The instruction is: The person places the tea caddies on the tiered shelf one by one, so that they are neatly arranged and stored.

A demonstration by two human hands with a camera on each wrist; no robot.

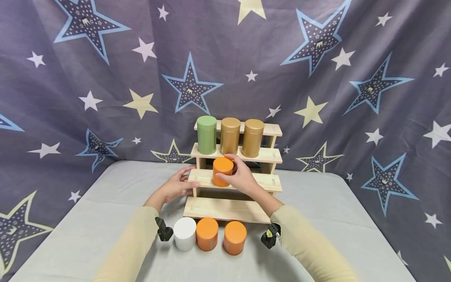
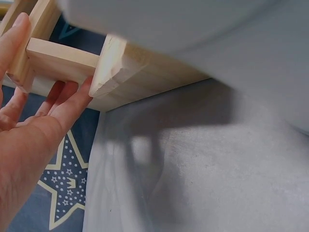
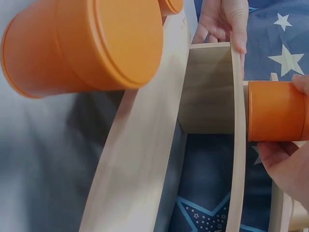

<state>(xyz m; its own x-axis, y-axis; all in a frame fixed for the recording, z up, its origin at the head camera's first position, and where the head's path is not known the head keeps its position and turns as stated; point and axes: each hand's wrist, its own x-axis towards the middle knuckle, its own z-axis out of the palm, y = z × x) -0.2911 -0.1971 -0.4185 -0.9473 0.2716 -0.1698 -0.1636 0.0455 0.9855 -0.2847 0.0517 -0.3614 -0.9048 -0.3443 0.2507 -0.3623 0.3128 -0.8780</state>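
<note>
My right hand [image 1: 243,177] grips a short orange tin [image 1: 222,172] by its sides, upright at the second step from the bottom of a wooden stepped shelf [image 1: 225,209]. In the right wrist view the base of this tin [image 3: 275,111] is at the board; contact is hard to tell. My left hand [image 1: 176,185] holds the left end of the same step, thumb on top. From the left wrist view, fingers of the left hand [image 2: 38,125] reach under the board. In front of the shelf stand a white tin [image 1: 184,234] and two more orange tins [image 1: 207,234].
A tall green canister [image 1: 206,135] and two gold canisters [image 1: 230,136] stand on the step below the top one. The shelf sits on a grey cloth-covered table [image 1: 116,203]. Behind it hangs a dark curtain [image 1: 225,47] with a star print.
</note>
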